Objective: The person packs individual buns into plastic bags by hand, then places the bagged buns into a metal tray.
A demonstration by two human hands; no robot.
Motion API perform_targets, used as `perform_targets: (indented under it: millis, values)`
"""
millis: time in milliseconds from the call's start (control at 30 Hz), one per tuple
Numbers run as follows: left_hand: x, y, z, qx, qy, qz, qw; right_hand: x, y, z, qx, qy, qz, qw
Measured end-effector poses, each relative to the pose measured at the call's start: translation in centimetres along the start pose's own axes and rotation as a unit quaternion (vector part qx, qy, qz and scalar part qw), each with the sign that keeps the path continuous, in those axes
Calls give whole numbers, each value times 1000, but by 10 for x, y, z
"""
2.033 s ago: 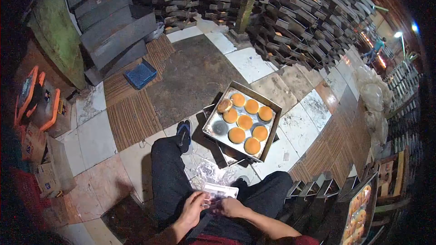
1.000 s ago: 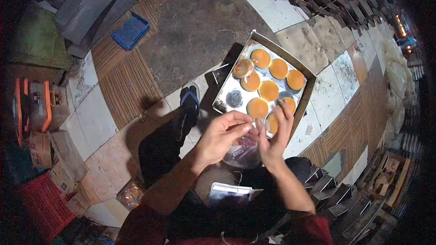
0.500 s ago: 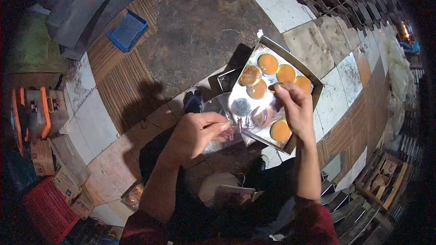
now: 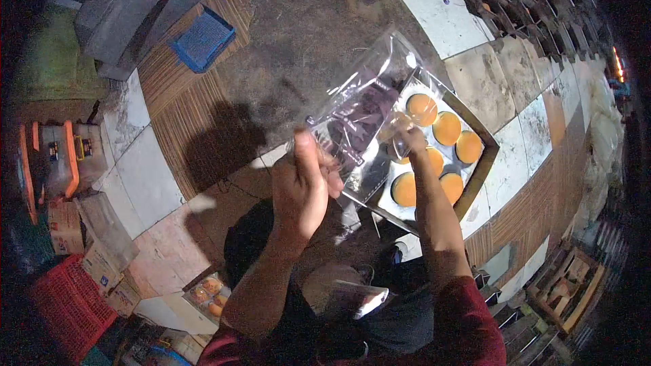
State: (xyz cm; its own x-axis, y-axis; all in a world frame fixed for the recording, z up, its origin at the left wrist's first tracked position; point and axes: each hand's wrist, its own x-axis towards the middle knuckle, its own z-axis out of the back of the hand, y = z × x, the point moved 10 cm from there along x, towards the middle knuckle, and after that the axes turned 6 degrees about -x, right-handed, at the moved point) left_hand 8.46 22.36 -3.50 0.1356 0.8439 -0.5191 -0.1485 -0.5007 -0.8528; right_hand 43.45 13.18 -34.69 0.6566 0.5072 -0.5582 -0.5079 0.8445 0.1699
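My left hand (image 4: 305, 186) is closed on the lower left edge of a clear plastic bag (image 4: 369, 78) with dark purple print. The bag is held up, opened out, beside and partly over a metal tray (image 4: 485, 132). Several round buns with orange-brown tops, such as one bun (image 4: 422, 110), lie on the tray's white lining. My right hand (image 4: 412, 141) reaches over the tray at the bag's right side. Its fingers are curled around what appears to be a browner bun, partly blurred and hidden by shiny plastic.
A blue plastic basket (image 4: 203, 39) lies on brown floor matting at the upper left. On the left are a red crate (image 4: 74, 308) and cardboard boxes (image 4: 66, 230). A small box of packed buns (image 4: 211, 295) sits near my left forearm. Dark metal racks (image 4: 522, 0) line the upper right.
The bag, low and crumpled between my hands before, is now raised and spread out. My right hand has moved left across the tray toward the browner bun. The view has shifted slightly.
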Motion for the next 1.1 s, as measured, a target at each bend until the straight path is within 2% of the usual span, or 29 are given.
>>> perform_targets:
  millis: [33, 67, 133, 167, 200, 233, 267, 333, 367, 433, 467, 533, 600, 667, 733, 767, 800, 833, 867, 933, 967, 1000, 1033, 1100]
  values:
    - [1, -3, 0, -24, -10, 1, 1000, 0, 9, -15, 41, 87, 40, 995]
    - [2, -5, 1, -47, -19, 2, 999, -9, 9, -13, 39, 89, 39, 994]
    - [10, 0, -2, -62, -3, -23, 998, -48, 20, 31, 228, -65, 134, 962]
    - [11, 0, -4, -46, -10, -12, 999, -70, 25, 37, 268, -58, 194, 942]
    - [12, 1, -5, -31, -17, 0, 999, -119, 49, 51, 376, 60, 199, 903]
    - [13, 0, -9, -39, -2, 1, 999, -154, 51, 69, 110, -133, 384, 907]
    - [15, -1, -11, -40, -3, 0, 999, -171, 54, 57, -88, -110, 439, 887]
    - [15, -5, -11, -27, -18, -15, 999, -182, 35, 51, -243, -173, 448, 843]
    - [15, -7, -13, -27, -19, -16, 999, -182, 25, 43, -243, -173, 448, 843]
    - [15, -10, -19, -44, 5, -21, 999, -150, -15, 28, -121, -111, 289, 943]
    - [15, -7, -20, -42, 3, -16, 999, -172, 7, 26, -9, 48, 207, 977]
    - [15, -9, -26, -39, 4, -29, 999, -171, 0, -21, 47, 28, 102, 993]
    - [15, -10, -30, -58, 9, -27, 998, -157, -3, -62, 227, -3, 89, 970]
    - [12, -4, -36, -50, 31, 28, 998, -146, 6, -107, 262, 22, 81, 961]
    - [10, -5, -38, -55, 33, 34, 997, -155, 11, -118, 293, 47, 66, 953]
    - [11, -6, -39, -55, 34, 29, 997, -165, 24, -85, 209, -72, 122, 968]
    - [11, -7, -39, -54, 35, 25, 998, -182, 38, -54, 121, -189, 175, 959]
    - [11, -7, -40, -52, 34, 24, 998, -180, 34, -56, 195, -107, 184, 957]
    - [11, -8, -38, -57, 21, 13, 998, -173, 23, -44, 196, -106, 184, 957]
    - [11, -9, -35, -64, 6, 2, 998, -172, 31, -41, 142, 7, 343, 928]
    - [11, -8, -36, -68, 8, 3, 998, -173, 31, -22, 142, 9, 343, 929]
    - [10, -6, -38, -73, 12, 5, 997, -187, 51, -3, 9, 0, 428, 904]
    - [9, -3, -40, -74, 13, 7, 997, -197, 62, 3, -124, -8, 503, 856]
    - [10, -4, -43, -73, 19, -8, 997, -162, 52, 4, -88, -37, 475, 875]
